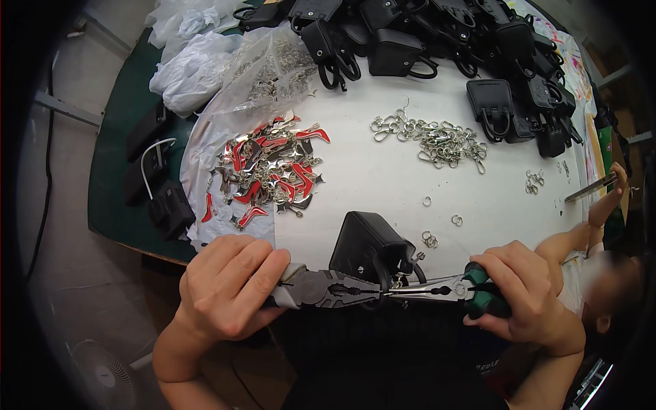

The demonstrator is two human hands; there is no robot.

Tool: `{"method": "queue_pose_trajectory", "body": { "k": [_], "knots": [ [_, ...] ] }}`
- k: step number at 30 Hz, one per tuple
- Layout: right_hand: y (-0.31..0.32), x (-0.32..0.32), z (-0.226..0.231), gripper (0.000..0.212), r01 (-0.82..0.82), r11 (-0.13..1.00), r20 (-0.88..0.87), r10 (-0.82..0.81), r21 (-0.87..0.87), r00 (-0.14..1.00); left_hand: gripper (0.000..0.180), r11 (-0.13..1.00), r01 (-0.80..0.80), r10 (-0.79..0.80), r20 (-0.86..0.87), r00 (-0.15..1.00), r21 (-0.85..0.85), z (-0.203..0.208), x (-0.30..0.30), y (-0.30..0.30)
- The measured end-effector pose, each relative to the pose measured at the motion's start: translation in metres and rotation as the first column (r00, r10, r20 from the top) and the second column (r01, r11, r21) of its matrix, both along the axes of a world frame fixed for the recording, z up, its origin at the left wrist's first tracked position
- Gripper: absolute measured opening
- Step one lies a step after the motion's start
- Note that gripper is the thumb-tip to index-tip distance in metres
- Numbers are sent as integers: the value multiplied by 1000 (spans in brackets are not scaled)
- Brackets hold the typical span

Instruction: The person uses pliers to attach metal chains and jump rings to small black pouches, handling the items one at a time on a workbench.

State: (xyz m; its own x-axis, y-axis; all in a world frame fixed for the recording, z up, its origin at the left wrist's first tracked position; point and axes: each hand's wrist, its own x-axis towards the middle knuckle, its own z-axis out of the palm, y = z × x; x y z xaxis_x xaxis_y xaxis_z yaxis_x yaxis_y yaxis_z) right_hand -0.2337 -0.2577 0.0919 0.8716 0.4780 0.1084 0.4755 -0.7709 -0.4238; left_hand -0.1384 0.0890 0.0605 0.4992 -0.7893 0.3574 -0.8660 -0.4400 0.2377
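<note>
Now, left hand (232, 290) gripping grey-handled pliers (321, 288), right hand (525, 292) gripping green-handled pliers (466, 290), bag (367, 244) between.

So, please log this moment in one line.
left hand: grey-handled pliers | right hand: green-handled needle-nose pliers | both: tips close together by black mini handbag
</note>
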Motion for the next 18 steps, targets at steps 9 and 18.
{"method": "queue_pose_trajectory", "body": {
  "k": [9,18],
  "knots": [
    [-4,-3,0,66,33,996,-107,-23,84,994,48,998,17,-27,186,982,55,9,5,-5],
    [-8,1,-1,72,-8,1000,21,9,-22,1000,50,996,7,-18,127,992,86,17,2,-8]
  ]
}}
